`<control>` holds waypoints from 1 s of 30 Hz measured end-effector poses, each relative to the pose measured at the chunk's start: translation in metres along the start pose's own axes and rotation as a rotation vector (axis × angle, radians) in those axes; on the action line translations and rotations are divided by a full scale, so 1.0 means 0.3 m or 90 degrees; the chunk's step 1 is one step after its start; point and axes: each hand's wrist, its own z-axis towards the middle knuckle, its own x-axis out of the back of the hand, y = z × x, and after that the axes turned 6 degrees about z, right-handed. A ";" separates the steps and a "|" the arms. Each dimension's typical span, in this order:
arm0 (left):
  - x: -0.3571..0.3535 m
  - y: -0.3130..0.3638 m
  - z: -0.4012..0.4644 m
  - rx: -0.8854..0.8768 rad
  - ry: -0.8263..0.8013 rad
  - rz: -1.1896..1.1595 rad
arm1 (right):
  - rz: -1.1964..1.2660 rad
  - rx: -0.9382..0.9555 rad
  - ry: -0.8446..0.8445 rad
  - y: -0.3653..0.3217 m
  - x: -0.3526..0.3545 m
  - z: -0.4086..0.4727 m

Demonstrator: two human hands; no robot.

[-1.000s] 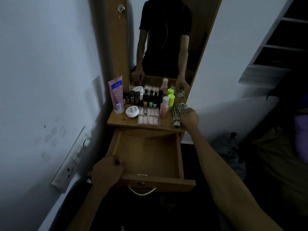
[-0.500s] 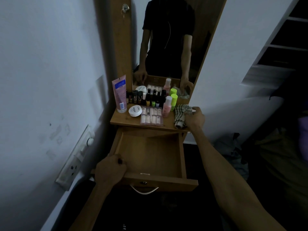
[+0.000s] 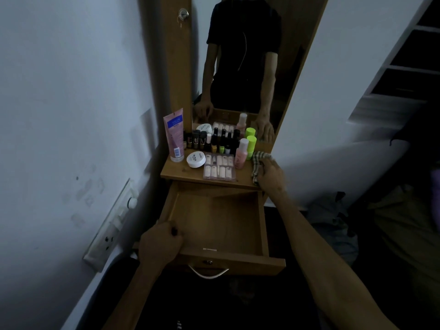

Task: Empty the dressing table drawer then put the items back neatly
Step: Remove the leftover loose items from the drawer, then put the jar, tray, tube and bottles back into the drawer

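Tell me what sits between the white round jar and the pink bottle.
Head view: the clear plastic tray of press-on nails lies between the white round jar and pink bottle.

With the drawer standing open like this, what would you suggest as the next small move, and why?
Probably bring the checked cloth under the right hand down into the drawer: it looks emptied, the left hand steadies its front corner, and the cosmetics stand on the tabletop.

Both forearms are bare, the left hand (image 3: pixel 160 246) has a dark-painted thumbnail, and the mirror (image 3: pixel 242 55) shows a dark short-sleeved top.
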 end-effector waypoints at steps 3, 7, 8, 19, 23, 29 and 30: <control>-0.001 0.002 -0.003 0.000 0.004 -0.002 | 0.007 -0.001 -0.032 0.010 0.012 0.010; 0.000 0.001 -0.003 0.004 0.003 0.008 | -0.003 0.010 -0.057 0.007 0.025 0.015; -0.001 0.001 -0.001 0.003 0.005 0.005 | -0.003 0.014 -0.063 0.007 0.024 0.014; 0.016 0.010 -0.005 0.008 -0.013 -0.015 | 0.233 -0.083 0.255 -0.099 0.069 -0.132; 0.020 0.021 -0.010 0.018 -0.015 0.001 | 0.335 -0.069 0.213 -0.141 0.039 -0.328; 0.039 0.024 -0.023 0.003 -0.024 -0.001 | 0.386 -0.116 -0.004 -0.156 -0.053 -0.567; 0.043 0.023 -0.026 0.001 -0.025 -0.002 | 0.400 -0.115 -0.033 -0.161 -0.052 -0.571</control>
